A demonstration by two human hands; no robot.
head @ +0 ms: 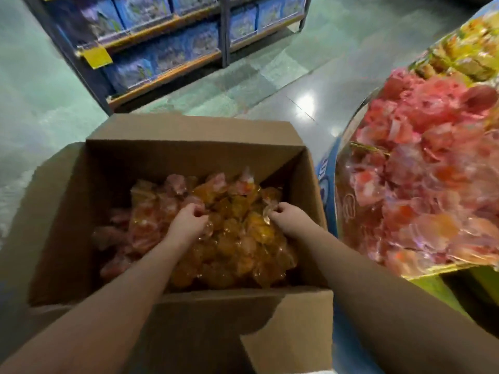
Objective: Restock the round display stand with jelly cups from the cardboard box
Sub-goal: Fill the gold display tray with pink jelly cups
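An open cardboard box (67, 201) stands on the floor in front of me, its flaps folded out. Inside lies a heap of orange and pink jelly cups (232, 247) in clear wrappers. Both my hands are down in the box. My left hand (186, 220) curls its fingers round cups near the middle of the heap. My right hand (286, 214) pinches cups at the heap's right side. At the right stands the round display stand (328, 184), its clear-walled bin piled with pink and orange jelly cups (421, 184).
A dark shelf unit (167, 49) with blue packages and a yellow price tag stands behind the box, across a strip of shiny tiled floor (270, 85). Yellow-green cups (464, 55) fill another section of the stand at the upper right.
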